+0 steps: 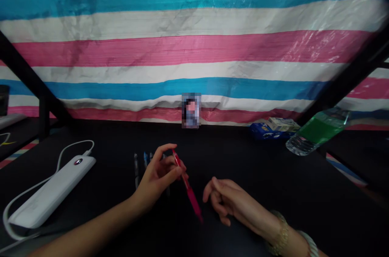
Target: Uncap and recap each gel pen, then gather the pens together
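A red pen (190, 193) slants down to the right, gripped near its upper end by the thumb and fingers of my left hand (161, 172). Just right of the pen's lower end, my right hand (227, 200) hovers with loosely curled fingers, apart from the pen and holding nothing I can see. Several more pens lie behind and beside my left hand, among them a dark pen (136, 170) and a blue-tipped pen (146, 159). My left hand partly hides them.
A white power strip (54, 192) with a white cable (59, 160) lies at left on the black table (225, 147). At the back right are a blue packet (263, 131), a small pale box (282, 124) and a clear bottle (317, 132) with a green label. A small pixelated picture (191, 110) stands at the back.
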`<state>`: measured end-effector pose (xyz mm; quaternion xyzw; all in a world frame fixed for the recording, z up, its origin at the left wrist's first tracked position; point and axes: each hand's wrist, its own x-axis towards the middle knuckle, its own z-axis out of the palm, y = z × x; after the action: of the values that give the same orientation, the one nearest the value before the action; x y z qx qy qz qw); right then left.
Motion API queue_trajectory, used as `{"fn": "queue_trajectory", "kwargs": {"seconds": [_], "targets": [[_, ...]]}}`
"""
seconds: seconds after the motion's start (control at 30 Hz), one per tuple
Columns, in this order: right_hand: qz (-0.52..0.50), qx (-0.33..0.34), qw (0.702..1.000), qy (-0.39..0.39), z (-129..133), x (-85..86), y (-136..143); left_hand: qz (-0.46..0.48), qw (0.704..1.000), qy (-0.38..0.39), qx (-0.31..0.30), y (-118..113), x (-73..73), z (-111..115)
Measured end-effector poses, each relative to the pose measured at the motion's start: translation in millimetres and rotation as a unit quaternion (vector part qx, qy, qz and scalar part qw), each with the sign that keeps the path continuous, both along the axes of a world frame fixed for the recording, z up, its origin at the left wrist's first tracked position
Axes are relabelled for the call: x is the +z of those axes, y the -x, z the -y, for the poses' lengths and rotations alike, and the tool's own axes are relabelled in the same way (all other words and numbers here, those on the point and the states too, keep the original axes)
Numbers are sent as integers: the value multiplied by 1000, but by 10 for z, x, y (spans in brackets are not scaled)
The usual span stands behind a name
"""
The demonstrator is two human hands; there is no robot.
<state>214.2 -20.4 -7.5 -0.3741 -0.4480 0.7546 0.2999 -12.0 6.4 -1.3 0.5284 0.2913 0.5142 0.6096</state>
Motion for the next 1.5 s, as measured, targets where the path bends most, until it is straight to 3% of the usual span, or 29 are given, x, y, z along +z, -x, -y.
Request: {"fn": "queue_trajectory", "kwargs": {"seconds": [0.23, 0.67, 0.9, 1.5], "targets": [[-24, -15, 999, -27, -28, -7, -20, 36, 998, 50, 0, -38, -29, 5], [-15, -19, 999, -28, -22, 4, -24, 29, 998, 48, -19, -46, -44, -6], [-13, -11, 999, -28, -33, -9, -23, 6, 997, 44, -65, -49, -47, 12], [-14, -11, 999, -31, -23, 31, -14, 20, 998, 40, -41, -37, -78, -25]]}}
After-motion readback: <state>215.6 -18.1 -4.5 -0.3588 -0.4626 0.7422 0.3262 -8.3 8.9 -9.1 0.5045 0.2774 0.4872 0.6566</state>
